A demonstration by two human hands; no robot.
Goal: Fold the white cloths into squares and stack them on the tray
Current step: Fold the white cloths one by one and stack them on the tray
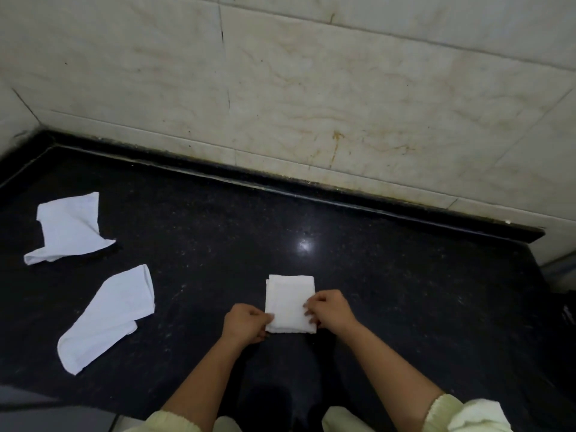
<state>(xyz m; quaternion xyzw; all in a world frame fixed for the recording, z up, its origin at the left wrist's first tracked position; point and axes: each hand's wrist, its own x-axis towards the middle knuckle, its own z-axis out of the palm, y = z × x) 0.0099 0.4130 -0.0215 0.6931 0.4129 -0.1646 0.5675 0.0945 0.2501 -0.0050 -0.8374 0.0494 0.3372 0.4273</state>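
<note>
Folded white cloth (290, 302): lies near centre on the black countertop (389, 307), a roughly square packet of several layers. Left hand (246, 325) pinches its near-left edge; right hand (330, 310) has fingers curled onto its near-right edge.

Judged: light, soft, limp fabric, not fragile. The layers may slide or spring open on the glossy stone, so lift by two opposite edges and clamp all layers together.

Count: white cloths 3. This one is folded; 2 lie rumpled at left, the nearer loose cloth (109, 316) and the farther loose cloth (70, 227), both well apart from the hands. Hands 2. Tray: none in view. Tiled wall (311, 88) at far side.
</note>
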